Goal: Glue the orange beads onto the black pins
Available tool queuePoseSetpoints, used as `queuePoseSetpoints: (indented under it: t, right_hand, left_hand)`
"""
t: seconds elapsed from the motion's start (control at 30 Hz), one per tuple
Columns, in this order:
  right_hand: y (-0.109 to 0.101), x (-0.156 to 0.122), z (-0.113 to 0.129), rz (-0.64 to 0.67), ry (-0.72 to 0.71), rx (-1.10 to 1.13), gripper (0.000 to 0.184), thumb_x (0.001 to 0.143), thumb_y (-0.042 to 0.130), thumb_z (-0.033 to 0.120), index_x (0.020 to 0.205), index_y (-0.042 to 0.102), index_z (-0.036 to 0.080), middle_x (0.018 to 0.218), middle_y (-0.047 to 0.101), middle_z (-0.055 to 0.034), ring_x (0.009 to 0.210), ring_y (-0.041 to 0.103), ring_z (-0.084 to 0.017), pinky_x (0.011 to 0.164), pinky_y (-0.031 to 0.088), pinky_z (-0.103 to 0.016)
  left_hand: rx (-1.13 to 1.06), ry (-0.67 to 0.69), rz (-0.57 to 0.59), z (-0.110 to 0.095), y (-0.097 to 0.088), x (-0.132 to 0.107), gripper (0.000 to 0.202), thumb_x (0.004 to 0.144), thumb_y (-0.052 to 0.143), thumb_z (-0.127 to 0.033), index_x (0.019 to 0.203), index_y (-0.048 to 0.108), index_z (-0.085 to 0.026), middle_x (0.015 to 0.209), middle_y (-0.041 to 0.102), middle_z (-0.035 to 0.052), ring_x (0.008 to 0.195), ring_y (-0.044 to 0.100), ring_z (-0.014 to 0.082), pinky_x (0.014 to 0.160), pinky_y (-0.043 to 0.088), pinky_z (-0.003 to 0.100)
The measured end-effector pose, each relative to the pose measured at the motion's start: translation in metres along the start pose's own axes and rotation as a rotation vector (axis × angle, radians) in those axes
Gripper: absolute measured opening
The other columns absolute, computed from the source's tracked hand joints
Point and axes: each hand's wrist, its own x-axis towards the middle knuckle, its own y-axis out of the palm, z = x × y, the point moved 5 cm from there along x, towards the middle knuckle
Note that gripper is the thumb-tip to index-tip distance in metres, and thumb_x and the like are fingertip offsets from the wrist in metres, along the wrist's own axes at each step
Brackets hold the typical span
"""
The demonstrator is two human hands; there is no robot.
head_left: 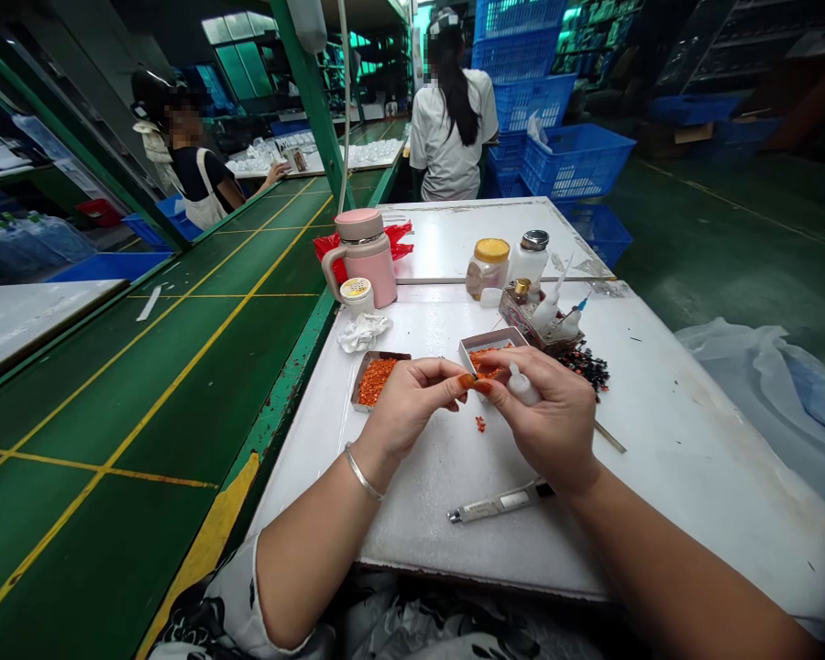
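Note:
My left hand (405,403) and my right hand (546,417) meet over the white board (660,440), fingertips pinched together on a tiny orange piece (473,382). My right hand also holds a small white dropper bottle (522,385) in its palm. A few orange bits (479,423) lie on the board just below the fingers. A metal tray of orange pieces (378,378) sits left of my left hand, and a second tray (489,353) stands behind my fingertips. A silver bangle (361,473) circles my left wrist.
A pink mug (366,255), small jars (488,266), a box of glue bottles (543,321), black beads (588,365) and a crumpled tissue (362,332) stand at the back. A pen-like tool (501,502) lies near me. The green conveyor (144,385) runs left. Two people work beyond.

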Motion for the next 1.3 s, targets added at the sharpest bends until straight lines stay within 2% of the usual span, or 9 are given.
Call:
queuePoseSetpoints:
  t: [0.1,0.23,0.33,0.5,0.77,0.97,1.1,1.2,1.3]
  right_hand:
    - [0.001,0.001,-0.004,0.036,0.077,0.047,0.004,0.085,0.07,0.025,0.085,0.073,0.022,0.08,0.072,-0.001,0.078,0.066,-0.017,0.077,0.05,-0.032]
    - [0.002,0.0,-0.017,0.041,0.293,0.091,0.01,0.083,0.072,0.03,0.079,0.073,0.021,0.069,0.068,0.0015,0.064,0.061,-0.014,0.066,0.047,-0.029]
    - [0.005,-0.002,-0.027,0.039,0.431,0.2,0.016,0.081,0.073,0.035,0.08,0.074,0.02,0.065,0.066,0.0018,0.06,0.057,-0.013,0.06,0.045,-0.027]
    - [0.013,-0.005,-0.037,0.085,0.544,0.386,0.023,0.08,0.074,0.04,0.081,0.072,0.018,0.061,0.06,0.0025,0.057,0.052,-0.012,0.057,0.042,-0.026]
    - [0.006,0.001,-0.027,0.167,0.471,0.241,0.034,0.087,0.064,0.05,0.075,0.064,0.018,0.063,0.066,-0.001,0.061,0.061,-0.015,0.065,0.048,-0.027]
    - [0.003,0.001,-0.033,0.238,0.491,0.327,0.04,0.092,0.052,0.059,0.083,0.06,0.02,0.066,0.068,-0.0021,0.052,0.061,-0.015,0.053,0.05,-0.028]
    - [-0.002,0.005,-0.028,0.22,0.43,0.257,0.036,0.094,0.049,0.056,0.088,0.057,0.022,0.064,0.065,0.0007,0.047,0.056,-0.013,0.046,0.046,-0.025]
    - [-0.012,0.011,-0.023,0.168,0.355,0.111,0.032,0.095,0.052,0.05,0.108,0.061,0.022,0.081,0.07,-0.0015,0.058,0.062,-0.013,0.056,0.052,-0.026]
    - [-0.02,0.016,-0.021,0.161,0.309,-0.023,0.035,0.095,0.054,0.042,0.124,0.06,0.023,0.106,0.072,-0.0049,0.082,0.069,-0.019,0.076,0.056,-0.032]
  left_hand:
    - [0.036,0.037,-0.047,-0.003,-0.003,-0.001,0.018,0.075,0.079,-0.031,0.083,0.077,-0.015,0.067,0.066,0.0018,0.063,0.056,0.0103,0.061,0.044,0.022]
    - [-0.092,-0.001,-0.122,-0.003,-0.008,-0.001,0.019,0.072,0.082,-0.027,0.087,0.075,-0.017,0.071,0.069,0.0014,0.067,0.062,0.0114,0.065,0.049,0.023]
    - [-0.212,-0.039,-0.108,-0.001,-0.007,-0.001,0.017,0.068,0.084,-0.024,0.079,0.074,-0.016,0.076,0.071,0.0023,0.071,0.065,0.0122,0.067,0.052,0.023]
    - [-0.245,-0.032,-0.085,0.001,-0.006,0.001,0.018,0.067,0.085,-0.022,0.083,0.078,-0.017,0.077,0.073,0.0028,0.071,0.065,0.0113,0.069,0.053,0.022]
    - [-0.063,0.082,-0.112,-0.007,-0.012,0.0,0.016,0.076,0.079,-0.03,0.086,0.079,-0.018,0.086,0.073,0.0051,0.078,0.063,0.0123,0.066,0.049,0.02]
    - [-0.047,0.019,-0.045,-0.006,-0.013,0.001,0.026,0.083,0.072,-0.032,0.105,0.076,-0.019,0.078,0.067,0.0022,0.073,0.06,0.0107,0.07,0.048,0.021]
    - [-0.066,0.041,-0.029,-0.008,-0.013,0.001,0.038,0.086,0.068,-0.028,0.124,0.064,-0.023,0.074,0.066,-0.001,0.071,0.059,0.0104,0.072,0.047,0.022]
    - [-0.073,0.045,-0.047,-0.008,-0.013,0.001,0.026,0.086,0.069,-0.028,0.111,0.065,-0.02,0.074,0.067,-0.0004,0.071,0.06,0.0108,0.072,0.047,0.023]
    - [-0.064,0.044,-0.062,-0.006,-0.014,0.002,0.015,0.084,0.07,-0.027,0.093,0.07,-0.016,0.074,0.068,0.0019,0.071,0.061,0.0105,0.07,0.047,0.022]
